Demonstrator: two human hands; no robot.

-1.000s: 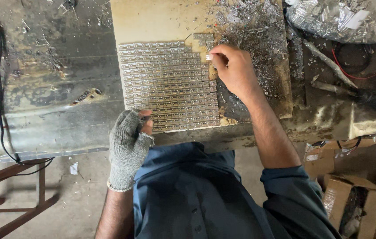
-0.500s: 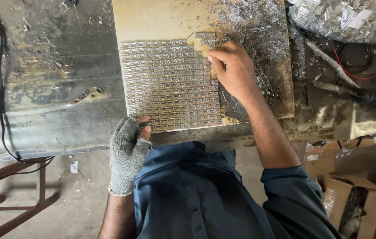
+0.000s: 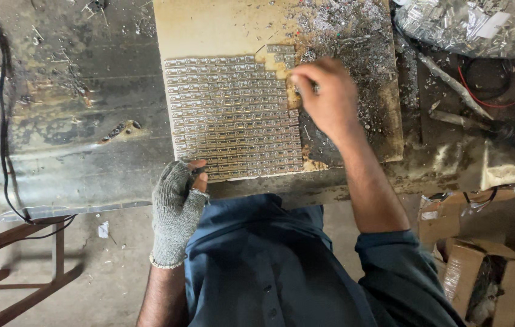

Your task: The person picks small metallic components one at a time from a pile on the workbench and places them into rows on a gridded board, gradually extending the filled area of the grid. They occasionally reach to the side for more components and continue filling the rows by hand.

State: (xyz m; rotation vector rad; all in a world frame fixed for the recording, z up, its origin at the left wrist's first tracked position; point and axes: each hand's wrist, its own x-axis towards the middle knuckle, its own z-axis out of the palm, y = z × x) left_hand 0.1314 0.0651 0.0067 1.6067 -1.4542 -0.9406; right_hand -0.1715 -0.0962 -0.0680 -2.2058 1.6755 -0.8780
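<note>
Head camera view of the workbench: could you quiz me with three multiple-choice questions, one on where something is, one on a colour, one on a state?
1. Where does the left hand rest?
A. at the near left corner of the grid of small metal pieces
B. on the cardboard box
C. on the black cable

2. What colour is the person's shirt?
A. red
B. blue
C. white

3. How are the hands covered?
A. both gloved
B. both bare
C. left in a grey knit glove, right hand bare

Answers:
1 A: the gloved hand's fingertips touch the grid's near left corner on the wooden board.
2 B: the cloth over chest and sleeve is blue.
3 C: only the left hand wears a glove; the right, at the grid's far right corner, shows bare fingers.
</note>
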